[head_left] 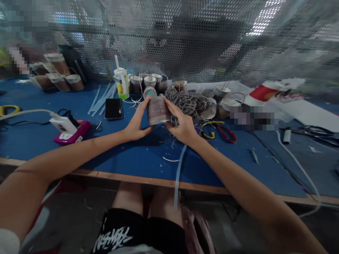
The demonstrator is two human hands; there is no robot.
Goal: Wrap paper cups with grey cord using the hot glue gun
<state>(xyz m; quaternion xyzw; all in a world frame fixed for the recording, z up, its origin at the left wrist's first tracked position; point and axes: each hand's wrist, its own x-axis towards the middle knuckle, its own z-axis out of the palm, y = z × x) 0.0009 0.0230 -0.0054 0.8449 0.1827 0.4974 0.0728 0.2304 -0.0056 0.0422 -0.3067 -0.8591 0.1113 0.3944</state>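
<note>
Left hand [137, 121] and right hand [184, 126] grip a ribbed cylinder [158, 111] above the worktop [127, 158], behind its front edge; two-handed holding seems the step; moving on calls for steady support.

A white sleeve [7, 241] is worn on the left, and black shorts [165, 233] are marked with white letters [113, 238].

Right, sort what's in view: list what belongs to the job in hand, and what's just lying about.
Belongs, as far as I can judge:
ridged cylinder, held between left hand and right hand
grey cord heap, probably

Apparently just lying about:
drink carton
black phone-like device
magenta power strip
</note>
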